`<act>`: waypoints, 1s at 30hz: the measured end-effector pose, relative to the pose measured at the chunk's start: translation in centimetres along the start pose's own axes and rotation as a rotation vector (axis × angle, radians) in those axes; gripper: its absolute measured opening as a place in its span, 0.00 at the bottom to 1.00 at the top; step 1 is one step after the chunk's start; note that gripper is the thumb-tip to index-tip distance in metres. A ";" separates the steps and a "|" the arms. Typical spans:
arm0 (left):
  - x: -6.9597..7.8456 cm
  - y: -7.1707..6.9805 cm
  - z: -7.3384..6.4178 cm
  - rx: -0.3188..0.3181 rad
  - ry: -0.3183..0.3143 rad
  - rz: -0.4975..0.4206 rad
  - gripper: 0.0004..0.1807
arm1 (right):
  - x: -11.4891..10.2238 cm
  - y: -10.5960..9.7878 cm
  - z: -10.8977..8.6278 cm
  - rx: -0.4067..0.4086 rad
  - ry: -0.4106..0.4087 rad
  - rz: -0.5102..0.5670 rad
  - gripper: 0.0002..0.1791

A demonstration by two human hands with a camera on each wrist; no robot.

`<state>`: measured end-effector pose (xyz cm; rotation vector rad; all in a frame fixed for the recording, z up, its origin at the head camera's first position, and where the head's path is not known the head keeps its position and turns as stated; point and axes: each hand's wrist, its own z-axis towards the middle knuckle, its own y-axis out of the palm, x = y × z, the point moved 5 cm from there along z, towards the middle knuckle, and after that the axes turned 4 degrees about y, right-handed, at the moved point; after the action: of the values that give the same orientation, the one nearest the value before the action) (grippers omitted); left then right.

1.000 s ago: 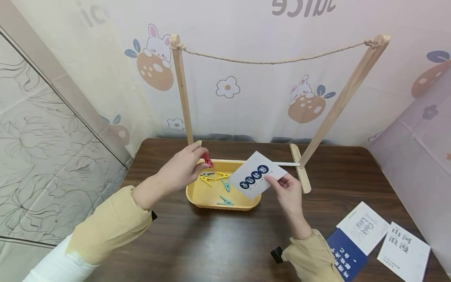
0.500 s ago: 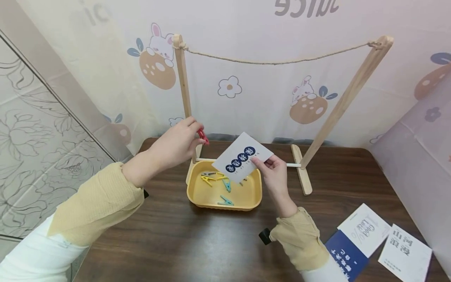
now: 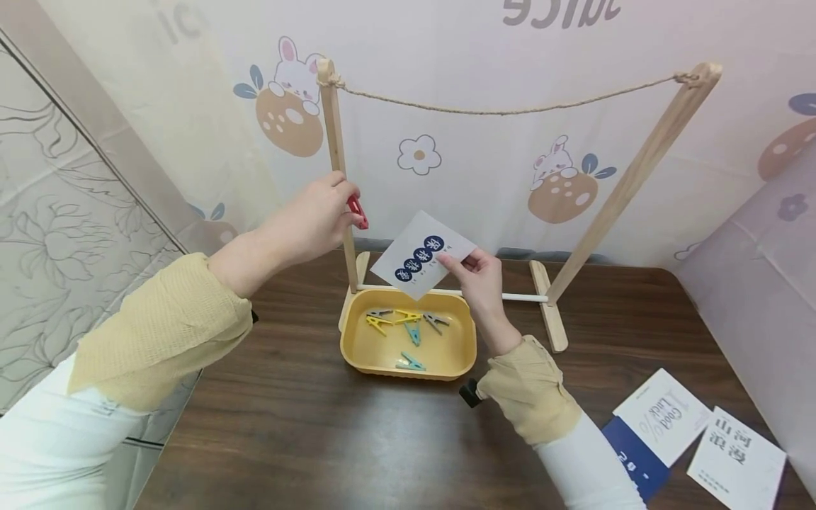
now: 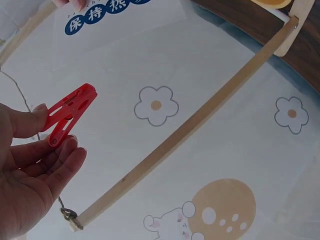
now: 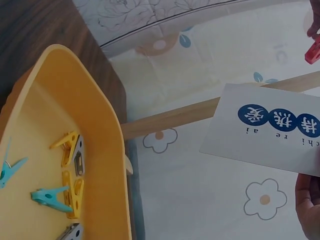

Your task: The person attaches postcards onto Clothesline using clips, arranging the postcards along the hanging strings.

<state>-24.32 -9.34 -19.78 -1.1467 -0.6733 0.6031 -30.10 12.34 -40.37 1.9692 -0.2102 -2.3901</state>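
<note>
My left hand [image 3: 319,216] pinches a red clothespin [image 4: 72,114] by its handle ends between thumb and fingers, beside the left wooden post [image 3: 336,142]. The clothespin's jaw end points away from the fingers. Between the thumb and fingers of my right hand [image 3: 479,283] is a white card [image 3: 414,237] with dark blue round characters, held tilted by one edge above the back of the yellow basket [image 3: 357,354]. Higher up, a twine rope [image 3: 497,112] hangs slack between the two posts, above both hands.
Several yellow, teal [image 3: 411,362] and grey clothespins lie in the basket. At the right of the dark wooden table [image 3: 306,439] are white cards [image 3: 736,460] and a blue card [image 3: 637,457]. The right post [image 3: 637,177] leans outward, and a white rod [image 3: 525,297] joins the stand's feet.
Both hands have risen toward the rope, the left with the red clothespin, the right with the card. The card has also shifted left, uncovering more clothespins in the basket.
</note>
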 end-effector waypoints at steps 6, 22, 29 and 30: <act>-0.3 -1.1 1.2 0.015 0.013 0.016 0.11 | 1.7 0.5 2.4 -0.047 0.033 0.042 0.19; -0.9 -4.1 3.7 -0.026 -0.063 0.105 0.10 | -9.1 5.7 -0.4 -0.035 0.115 -0.140 0.15; -1.2 -5.8 4.2 -0.026 -0.086 0.143 0.11 | -8.6 6.3 1.3 -0.042 0.092 -0.181 0.15; -1.2 -6.0 4.2 -0.026 -0.085 0.149 0.11 | -8.6 6.4 1.5 -0.042 0.084 -0.187 0.15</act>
<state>-27.77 -9.45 -13.20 -1.2079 -0.6737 0.7750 -30.25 7.11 -30.86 2.1535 0.0285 -2.3884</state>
